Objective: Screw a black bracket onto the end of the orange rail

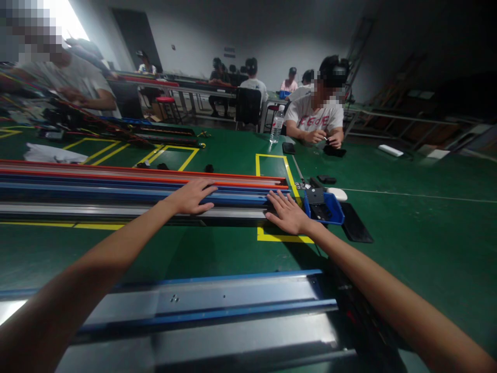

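Long metal rails lie side by side across the green table: an orange rail (116,170) at the back, a blue rail (97,192) in the middle and a silver rail (77,209) in front. My left hand (192,197) rests on the blue and silver rails with its fingers spread. At the right ends of these rails lies my right hand (287,213), flat, fingers apart. Neither hand is wrapped round anything. Closer to me, wider blue-edged metal profiles (240,292) run below my forearms.
Right of my right hand stands a blue bin (336,210) with black parts, beside a dark flat pad (356,224) and a white mouse-like object (337,194). A water bottle (276,127) stands near a seated co-worker (316,114). Wires (112,124) lie at back left.
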{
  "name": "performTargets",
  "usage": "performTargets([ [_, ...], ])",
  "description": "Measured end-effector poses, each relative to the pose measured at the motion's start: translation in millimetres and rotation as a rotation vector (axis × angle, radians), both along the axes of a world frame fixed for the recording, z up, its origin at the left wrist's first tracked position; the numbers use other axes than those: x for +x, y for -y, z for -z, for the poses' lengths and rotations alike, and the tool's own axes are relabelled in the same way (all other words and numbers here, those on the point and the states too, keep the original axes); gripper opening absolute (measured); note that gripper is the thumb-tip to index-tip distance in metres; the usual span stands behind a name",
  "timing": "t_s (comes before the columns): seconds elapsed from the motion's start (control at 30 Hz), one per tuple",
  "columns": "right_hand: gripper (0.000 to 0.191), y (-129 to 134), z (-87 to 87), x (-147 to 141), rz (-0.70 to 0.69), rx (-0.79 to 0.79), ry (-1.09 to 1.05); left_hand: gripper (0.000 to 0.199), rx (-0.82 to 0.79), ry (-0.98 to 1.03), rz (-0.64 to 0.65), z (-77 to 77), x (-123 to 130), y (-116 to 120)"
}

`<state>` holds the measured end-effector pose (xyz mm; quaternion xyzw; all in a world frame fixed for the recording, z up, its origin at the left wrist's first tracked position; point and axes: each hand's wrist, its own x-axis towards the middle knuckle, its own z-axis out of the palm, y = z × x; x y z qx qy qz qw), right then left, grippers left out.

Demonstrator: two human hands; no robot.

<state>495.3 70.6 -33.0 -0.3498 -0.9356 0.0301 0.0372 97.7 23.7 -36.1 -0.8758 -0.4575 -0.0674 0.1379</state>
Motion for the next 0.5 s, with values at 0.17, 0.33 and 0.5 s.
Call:
performTargets([
  [0.17, 0.082, -2.9, 1.4, -0.8, 0.003, 0.027, -0.007, 0.054, 0.01, -0.031, 0.025, 0.8, -2.2, -2.6],
  [0.33, 0.077, -3.9, -0.7, -2.3, -0.001, 0.043, -0.019, 0.048, 0.005, -0.052, 0.046, 0.8, -4.2, -4.8],
  [0.5, 0.074, -6.1, -1.5, -2.9, -0.002, 0.052, -0.028, 0.04, -0.015, 0.009, 0.065, 1.1, -5.5, -7.6],
])
